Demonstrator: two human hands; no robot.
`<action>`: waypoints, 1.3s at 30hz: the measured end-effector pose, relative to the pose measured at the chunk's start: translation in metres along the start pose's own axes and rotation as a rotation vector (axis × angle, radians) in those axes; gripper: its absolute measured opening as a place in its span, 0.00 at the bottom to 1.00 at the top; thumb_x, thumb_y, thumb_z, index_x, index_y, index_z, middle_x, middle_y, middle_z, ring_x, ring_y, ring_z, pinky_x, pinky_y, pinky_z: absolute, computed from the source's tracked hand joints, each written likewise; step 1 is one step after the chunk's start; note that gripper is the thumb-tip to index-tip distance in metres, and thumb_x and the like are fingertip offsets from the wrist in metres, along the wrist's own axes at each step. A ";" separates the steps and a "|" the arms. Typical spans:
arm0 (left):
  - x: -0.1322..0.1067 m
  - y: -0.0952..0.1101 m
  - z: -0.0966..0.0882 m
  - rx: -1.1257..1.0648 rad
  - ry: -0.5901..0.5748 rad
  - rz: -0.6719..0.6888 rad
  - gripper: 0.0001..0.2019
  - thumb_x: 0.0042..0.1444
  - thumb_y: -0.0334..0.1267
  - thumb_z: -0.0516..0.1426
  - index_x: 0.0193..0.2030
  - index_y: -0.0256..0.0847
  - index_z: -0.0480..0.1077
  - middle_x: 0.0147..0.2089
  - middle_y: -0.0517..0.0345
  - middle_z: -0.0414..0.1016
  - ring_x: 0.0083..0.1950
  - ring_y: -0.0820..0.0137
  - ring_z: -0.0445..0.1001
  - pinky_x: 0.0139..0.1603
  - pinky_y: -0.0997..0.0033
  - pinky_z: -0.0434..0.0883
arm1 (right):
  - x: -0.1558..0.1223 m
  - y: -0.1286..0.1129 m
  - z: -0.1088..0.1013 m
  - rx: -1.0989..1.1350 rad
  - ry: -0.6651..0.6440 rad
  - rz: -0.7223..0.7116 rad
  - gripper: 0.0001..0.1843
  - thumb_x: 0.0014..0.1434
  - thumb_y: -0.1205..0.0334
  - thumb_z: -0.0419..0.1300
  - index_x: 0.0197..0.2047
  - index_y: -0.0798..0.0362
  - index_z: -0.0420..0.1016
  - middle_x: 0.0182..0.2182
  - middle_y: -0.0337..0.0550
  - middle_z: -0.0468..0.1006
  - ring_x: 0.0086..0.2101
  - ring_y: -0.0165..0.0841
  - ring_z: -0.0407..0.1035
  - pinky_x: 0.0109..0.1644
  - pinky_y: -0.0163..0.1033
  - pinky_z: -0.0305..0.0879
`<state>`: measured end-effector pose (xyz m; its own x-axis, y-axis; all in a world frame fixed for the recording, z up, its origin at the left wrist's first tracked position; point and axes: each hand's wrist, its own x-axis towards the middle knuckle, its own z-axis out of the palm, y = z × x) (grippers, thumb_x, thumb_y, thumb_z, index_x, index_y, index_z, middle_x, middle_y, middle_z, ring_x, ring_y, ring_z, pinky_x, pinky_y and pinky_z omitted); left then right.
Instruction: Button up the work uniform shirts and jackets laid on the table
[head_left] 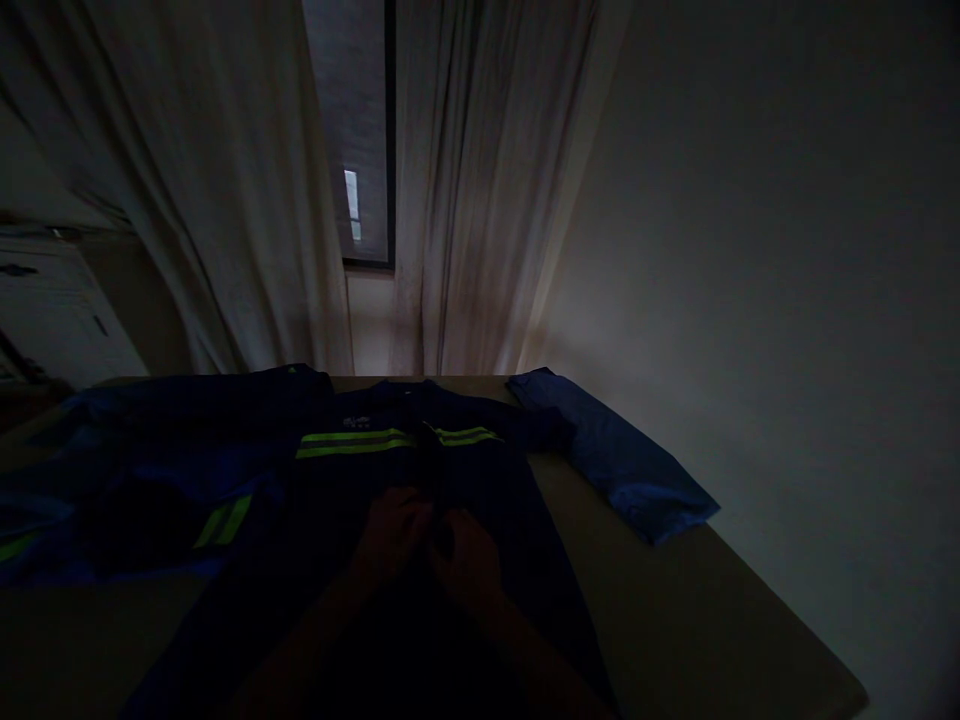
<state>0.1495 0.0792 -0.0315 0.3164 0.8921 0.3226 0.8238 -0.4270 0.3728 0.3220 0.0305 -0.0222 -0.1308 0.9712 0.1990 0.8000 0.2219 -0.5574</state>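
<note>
A dark blue work jacket (352, 480) with yellow-green stripes across the chest lies spread on the table, collar at the far end. Its front opening runs down the middle. My left hand (394, 530) is closed at the left edge of that opening, fingers pinched on the cloth. Close beside it, my right hand (466, 555) also pinches the jacket front, thumb and fingers bent together. The picture is very dark, so any button or zip between the fingertips cannot be made out.
Folded blue jeans or similar denim-like cloth (622, 450) lie by the wall at right. More dark blue clothing with green stripes (150, 500) is heaped at left. The table (720, 620) meets the wall (787, 300); curtains (487, 200) hang behind, and a pale cabinet (60, 300) stands far left.
</note>
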 end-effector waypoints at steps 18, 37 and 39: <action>-0.046 0.014 0.007 -0.499 0.113 -0.319 0.15 0.62 0.47 0.53 0.43 0.44 0.78 0.43 0.51 0.82 0.45 0.62 0.80 0.51 0.62 0.74 | -0.003 0.001 0.003 0.072 -0.046 -0.234 0.11 0.68 0.69 0.55 0.40 0.49 0.79 0.39 0.41 0.77 0.38 0.31 0.73 0.44 0.34 0.66; -0.018 -0.003 0.008 0.033 -0.077 0.050 0.22 0.67 0.42 0.51 0.67 0.48 0.65 0.74 0.51 0.61 0.74 0.58 0.58 0.75 0.39 0.47 | 0.046 0.023 -0.007 0.299 0.127 -0.048 0.08 0.58 0.69 0.58 0.40 0.51 0.75 0.38 0.42 0.79 0.39 0.34 0.74 0.46 0.37 0.67; -0.003 -0.006 0.005 0.028 -0.074 0.016 0.22 0.68 0.42 0.51 0.68 0.50 0.65 0.73 0.52 0.62 0.74 0.59 0.59 0.75 0.40 0.48 | 0.051 0.019 -0.012 0.270 0.147 -0.017 0.12 0.56 0.69 0.57 0.44 0.50 0.74 0.41 0.44 0.79 0.43 0.35 0.74 0.50 0.40 0.67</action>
<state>0.1452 0.0797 -0.0390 0.3622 0.8943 0.2629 0.8309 -0.4375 0.3437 0.3377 0.0837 -0.0131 -0.0410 0.9487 0.3136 0.6115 0.2721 -0.7430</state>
